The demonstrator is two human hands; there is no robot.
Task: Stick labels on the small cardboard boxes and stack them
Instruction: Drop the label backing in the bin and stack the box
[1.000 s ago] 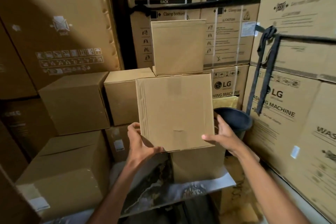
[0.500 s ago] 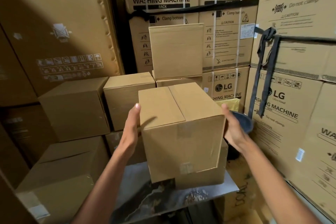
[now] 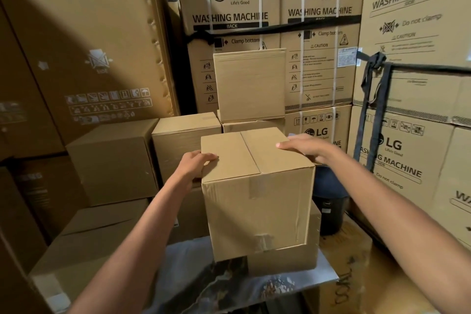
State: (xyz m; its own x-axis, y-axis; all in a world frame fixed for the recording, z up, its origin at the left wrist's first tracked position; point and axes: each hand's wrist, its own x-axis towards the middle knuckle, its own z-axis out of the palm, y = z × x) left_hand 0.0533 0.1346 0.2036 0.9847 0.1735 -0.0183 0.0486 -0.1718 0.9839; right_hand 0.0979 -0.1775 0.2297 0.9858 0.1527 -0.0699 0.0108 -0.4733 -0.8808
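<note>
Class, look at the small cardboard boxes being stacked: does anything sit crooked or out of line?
Yes. The top box under both hands sits turned against the lower box: its near-left corner overhangs, while the lower box's right side juts out. No label shows on its visible faces.

- A storeroom or warehouse for appliances.
- Strapped LG washing machine cartons (image 3: 270, 33) fill the upper middle and right of the frame.
- Plain brown boxes (image 3: 112, 160) are stacked at lower left.
</note>
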